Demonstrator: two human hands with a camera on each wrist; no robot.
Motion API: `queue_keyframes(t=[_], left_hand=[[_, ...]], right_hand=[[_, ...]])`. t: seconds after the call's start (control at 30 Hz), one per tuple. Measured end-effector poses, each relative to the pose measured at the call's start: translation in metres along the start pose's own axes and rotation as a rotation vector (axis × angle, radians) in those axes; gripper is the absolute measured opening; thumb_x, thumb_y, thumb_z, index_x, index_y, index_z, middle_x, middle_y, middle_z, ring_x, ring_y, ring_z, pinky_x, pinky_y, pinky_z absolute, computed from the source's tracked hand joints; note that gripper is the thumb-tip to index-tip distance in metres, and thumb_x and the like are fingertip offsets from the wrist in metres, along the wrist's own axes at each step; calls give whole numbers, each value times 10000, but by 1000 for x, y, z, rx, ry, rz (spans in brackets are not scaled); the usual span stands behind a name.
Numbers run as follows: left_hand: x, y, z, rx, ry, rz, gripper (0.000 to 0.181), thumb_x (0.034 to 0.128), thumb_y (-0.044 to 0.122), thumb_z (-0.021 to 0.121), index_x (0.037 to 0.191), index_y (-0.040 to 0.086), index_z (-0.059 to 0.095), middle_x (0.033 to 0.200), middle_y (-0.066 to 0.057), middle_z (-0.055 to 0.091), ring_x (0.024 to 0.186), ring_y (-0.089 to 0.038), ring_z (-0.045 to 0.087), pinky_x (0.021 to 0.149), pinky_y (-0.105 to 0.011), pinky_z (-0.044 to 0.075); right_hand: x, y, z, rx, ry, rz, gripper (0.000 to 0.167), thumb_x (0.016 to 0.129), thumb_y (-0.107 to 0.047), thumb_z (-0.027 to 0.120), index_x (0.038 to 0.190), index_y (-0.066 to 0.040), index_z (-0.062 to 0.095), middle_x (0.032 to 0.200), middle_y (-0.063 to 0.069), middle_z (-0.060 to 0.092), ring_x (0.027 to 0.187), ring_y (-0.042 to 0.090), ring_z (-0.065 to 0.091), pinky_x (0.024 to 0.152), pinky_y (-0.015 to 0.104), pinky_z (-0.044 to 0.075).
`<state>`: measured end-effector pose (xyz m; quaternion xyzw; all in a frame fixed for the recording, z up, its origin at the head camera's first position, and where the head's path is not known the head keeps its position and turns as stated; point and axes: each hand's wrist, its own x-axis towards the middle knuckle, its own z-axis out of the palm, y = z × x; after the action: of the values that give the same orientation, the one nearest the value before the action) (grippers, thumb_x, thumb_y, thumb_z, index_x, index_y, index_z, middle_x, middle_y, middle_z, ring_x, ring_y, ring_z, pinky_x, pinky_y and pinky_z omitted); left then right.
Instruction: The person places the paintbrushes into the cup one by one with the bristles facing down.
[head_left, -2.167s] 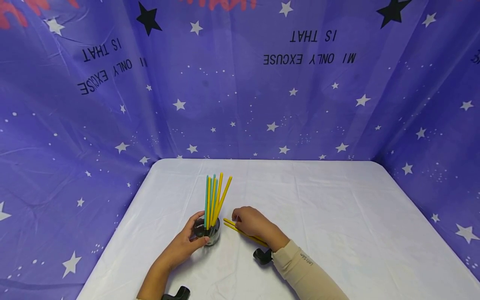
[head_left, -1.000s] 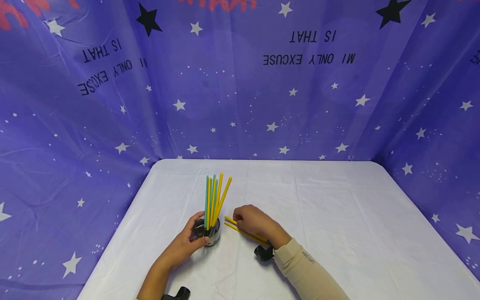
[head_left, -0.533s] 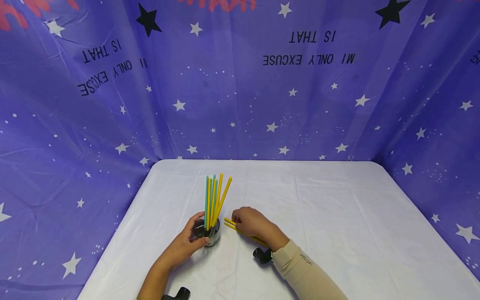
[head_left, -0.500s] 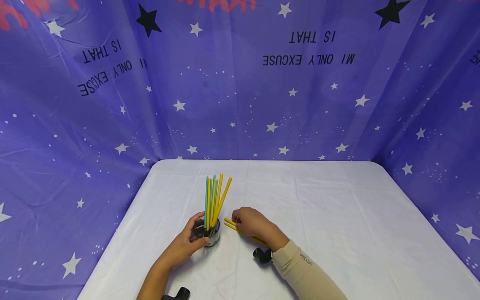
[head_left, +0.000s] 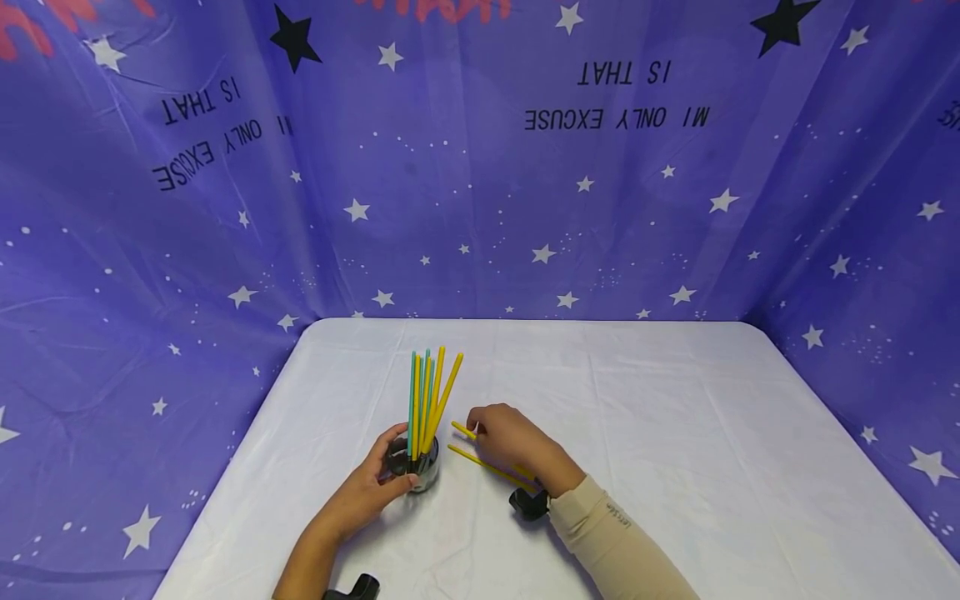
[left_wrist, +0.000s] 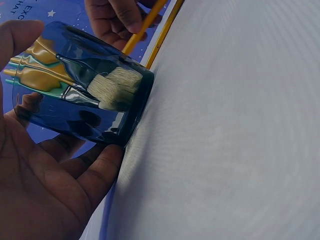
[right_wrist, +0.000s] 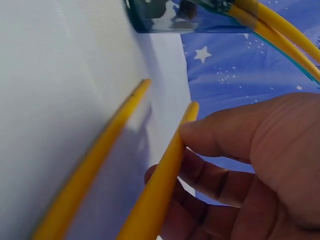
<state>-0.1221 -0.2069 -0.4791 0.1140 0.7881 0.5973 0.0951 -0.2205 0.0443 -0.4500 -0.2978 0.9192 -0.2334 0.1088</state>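
Note:
My left hand (head_left: 363, 490) holds a bluish clear glass (left_wrist: 50, 112) upright on the table, thumb on the near side and fingers round the far side. Several paintbrushes (head_left: 417, 404) with yellow and teal handles stand in it, their pale bristles (left_wrist: 112, 90) down at the bottom. To the right of the glass, my right hand (head_left: 513, 437) pinches a yellow-handled paintbrush (right_wrist: 162, 180) between thumb and fingers, its tip raised a little off the cloth. Another yellow-handled paintbrush (head_left: 480, 462) lies beside it on the table. The bristle ends of these two are hidden.
A white cloth covers the table (head_left: 637, 442). Behind and at both sides hangs a purple curtain (head_left: 480, 167) with stars and lettering. A black wrist device (head_left: 528, 504) sits under the right wrist, another (head_left: 358, 588) near the left forearm.
My right hand has risen slightly and moved away from me, drawing one yellow paintbrush apart from the one lying on the table. The left hand and the glass stay where they were.

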Motion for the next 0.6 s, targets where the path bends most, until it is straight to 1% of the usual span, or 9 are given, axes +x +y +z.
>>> queue_keyframes(t=[0.13, 0.2, 0.33, 0.47, 0.6], left_hand=[[0, -1, 0, -3, -4, -4, 755, 948, 186, 680, 1552, 200, 227, 1500, -230, 350, 1310, -350, 465, 979, -219, 401], [1, 0, 0, -1, -4, -9, 755, 948, 187, 680, 1552, 202, 227, 1501, -230, 350, 1311, -350, 465, 980, -219, 400], [1, 1, 0, 9, 1, -16, 754, 947, 195, 682, 1550, 204, 228, 1501, -231, 351, 1310, -347, 470, 1006, -277, 402], [1, 1, 0, 14, 1, -14, 755, 947, 198, 682, 1550, 201, 227, 1501, -236, 351, 1307, -349, 474, 1031, -355, 398], [0, 1, 1, 18, 1, -10, 753, 948, 198, 682, 1550, 207, 229, 1498, -230, 355, 1305, -346, 477, 1032, -346, 398]], right_hand=[[-1, -2, -9, 23, 43, -15, 170, 934, -28, 588, 1055, -101, 684, 843, -41, 634, 777, 129, 569, 730, 324, 479], [-2, -3, -15, 47, 68, -25, 153, 936, -30, 605, 1056, -96, 675, 853, -27, 633, 781, 143, 565, 718, 331, 474], [-5, -4, -24, 103, 117, -33, 156, 949, -45, 620, 1090, -92, 667, 901, 3, 644, 784, 151, 569, 691, 330, 475], [-7, -4, -30, 163, 158, -20, 177, 960, -56, 620, 1127, -96, 660, 933, 15, 646, 757, 140, 570, 658, 315, 481], [-9, -4, -33, 209, 202, -10, 178, 971, -63, 609, 1142, -94, 644, 930, 4, 633, 711, 130, 556, 624, 301, 486]])
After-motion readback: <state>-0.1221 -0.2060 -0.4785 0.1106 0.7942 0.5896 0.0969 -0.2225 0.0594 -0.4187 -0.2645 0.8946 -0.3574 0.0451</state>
